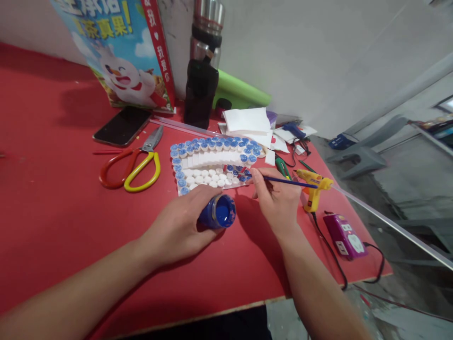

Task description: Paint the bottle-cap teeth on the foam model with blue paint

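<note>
My left hand point(184, 222) is wrapped round a small open jar of blue paint point(223, 211), tilted so that the paint inside shows. In my right hand point(278, 198) is a thin blue paintbrush point(286, 180), pinched between thumb and fingers. Its tip meets the right part of a craft piece point(203, 158) made of small white rounds, just beyond both hands. Blue paint covers the rounds along its left edge and top, and several at the right. The rounds in its lower middle point(208, 178) are white, below a smooth white band.
Red-and-yellow scissors point(130, 167) and a phone point(123, 126) lie left. Behind stand a dark bottle point(201, 92) and a printed bag point(123, 56). A yellow glue gun point(313, 189), its cord, and a purple power box point(345, 236) are right, near the table edge. White sheets point(247, 122) lie behind.
</note>
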`<state>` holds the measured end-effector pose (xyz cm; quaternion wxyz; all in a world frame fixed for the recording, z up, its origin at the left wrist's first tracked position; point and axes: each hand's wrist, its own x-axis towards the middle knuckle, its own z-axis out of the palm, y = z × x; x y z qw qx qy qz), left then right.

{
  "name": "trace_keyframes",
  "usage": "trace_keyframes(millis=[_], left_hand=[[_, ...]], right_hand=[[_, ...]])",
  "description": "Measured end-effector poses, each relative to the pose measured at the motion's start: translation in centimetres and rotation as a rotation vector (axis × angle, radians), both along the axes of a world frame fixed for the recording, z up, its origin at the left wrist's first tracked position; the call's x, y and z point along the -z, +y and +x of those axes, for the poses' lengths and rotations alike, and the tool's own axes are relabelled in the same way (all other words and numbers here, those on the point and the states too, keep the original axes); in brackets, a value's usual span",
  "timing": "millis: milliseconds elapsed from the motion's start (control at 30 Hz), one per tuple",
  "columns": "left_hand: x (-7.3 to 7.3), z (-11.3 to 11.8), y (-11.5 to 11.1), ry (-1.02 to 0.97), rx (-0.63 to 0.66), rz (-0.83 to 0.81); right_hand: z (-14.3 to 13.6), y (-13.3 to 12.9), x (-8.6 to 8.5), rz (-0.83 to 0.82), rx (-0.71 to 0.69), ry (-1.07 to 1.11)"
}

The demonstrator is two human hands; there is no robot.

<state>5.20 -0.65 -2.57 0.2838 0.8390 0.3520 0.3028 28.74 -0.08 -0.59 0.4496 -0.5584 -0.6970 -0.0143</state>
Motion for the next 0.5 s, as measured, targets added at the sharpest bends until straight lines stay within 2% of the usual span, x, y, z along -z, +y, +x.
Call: trace_keyframes(millis=[233, 500], left_hand=[[-0.13, 0.0, -0.07, -0.001, 0.003, -0.004], [-0.14, -0.05, -0.07, -0.001, -0.001, 0.003]], right_hand=[[-0.01, 0.13, 0.19, -0.079, -0.028, 0.01], [-0.05, 0.15, 0.12, -0.072, -0.034, 0.021]])
